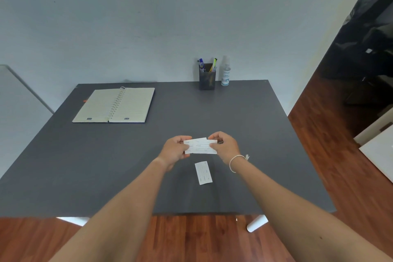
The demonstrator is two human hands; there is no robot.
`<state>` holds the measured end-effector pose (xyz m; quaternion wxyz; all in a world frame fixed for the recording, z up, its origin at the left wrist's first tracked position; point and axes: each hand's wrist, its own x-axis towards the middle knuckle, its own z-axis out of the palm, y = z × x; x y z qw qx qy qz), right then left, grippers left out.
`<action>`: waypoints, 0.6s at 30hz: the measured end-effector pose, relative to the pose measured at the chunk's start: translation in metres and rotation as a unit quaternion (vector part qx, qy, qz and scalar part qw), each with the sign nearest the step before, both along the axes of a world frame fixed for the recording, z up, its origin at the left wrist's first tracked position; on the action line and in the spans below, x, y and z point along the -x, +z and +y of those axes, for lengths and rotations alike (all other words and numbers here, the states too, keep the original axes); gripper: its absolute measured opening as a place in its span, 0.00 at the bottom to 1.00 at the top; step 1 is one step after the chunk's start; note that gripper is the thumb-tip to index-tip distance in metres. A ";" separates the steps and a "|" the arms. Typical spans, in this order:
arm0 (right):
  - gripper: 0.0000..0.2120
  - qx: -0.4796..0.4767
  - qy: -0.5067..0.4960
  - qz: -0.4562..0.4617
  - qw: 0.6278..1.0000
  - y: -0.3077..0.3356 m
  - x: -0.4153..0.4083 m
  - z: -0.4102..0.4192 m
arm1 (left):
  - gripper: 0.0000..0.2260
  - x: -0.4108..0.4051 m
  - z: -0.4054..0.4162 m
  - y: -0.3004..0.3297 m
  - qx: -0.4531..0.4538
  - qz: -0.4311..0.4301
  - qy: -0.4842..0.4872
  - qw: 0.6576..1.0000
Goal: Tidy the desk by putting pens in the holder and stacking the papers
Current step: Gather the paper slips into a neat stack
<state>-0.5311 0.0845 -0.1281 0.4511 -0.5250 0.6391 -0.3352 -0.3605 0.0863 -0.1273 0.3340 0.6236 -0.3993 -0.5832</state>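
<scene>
Both hands hold a small bundle of white paper slips [201,145] just above the middle of the dark grey desk [85,166]. My left hand [175,150] pinches its left end and my right hand [225,144] pinches its right end. The slips overlap slightly askew. Another white slip [203,172] lies flat on the desk just in front of the held ones. At the back edge stands a dark pen holder [207,80] with several pens [201,64] upright in it.
An open spiral notebook [116,104] lies at the back left of the desk. A clear spray bottle [225,72] stands right of the pen holder. The wall runs behind the desk; wooden floor [319,144] lies to the right and front.
</scene>
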 end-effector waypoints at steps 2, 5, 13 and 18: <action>0.11 0.005 0.006 0.013 1.000 0.000 -0.001 0.000 | 0.16 0.001 0.000 0.002 -0.002 0.015 -0.014 1.000; 0.12 0.013 0.006 0.021 1.000 0.000 -0.004 -0.002 | 0.17 0.001 -0.001 0.003 -0.007 0.030 -0.022 0.999; 0.13 0.033 0.041 0.086 0.995 0.001 -0.014 -0.005 | 0.16 -0.002 -0.002 0.003 -0.014 0.051 -0.021 0.998; 0.15 0.020 0.030 0.089 0.995 -0.001 -0.016 -0.007 | 0.14 -0.003 -0.002 0.002 -0.020 0.058 -0.017 0.998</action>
